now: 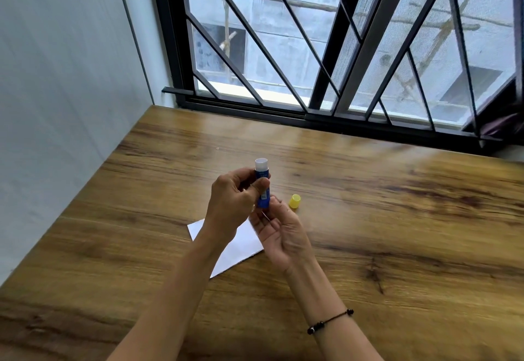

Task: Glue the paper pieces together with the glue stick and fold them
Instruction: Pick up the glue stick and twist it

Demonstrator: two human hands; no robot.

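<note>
Glue stick [262,187], uncapped, pinched upright by left hand [229,204]; right hand [279,235] fingertips grip its base; yellow cap [295,201] on tabletop [397,218].

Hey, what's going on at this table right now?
A person is getting a glue stick ready over a wooden table. The left hand grips the blue tube upright, its white top uncovered, while the right hand has its fingertips at the tube's base, perhaps to twist it. The yellow cap is off and lies on the table just beside the hands. White paper lies flat beneath the hands; whether any glue is on it yet cannot be told.
</note>
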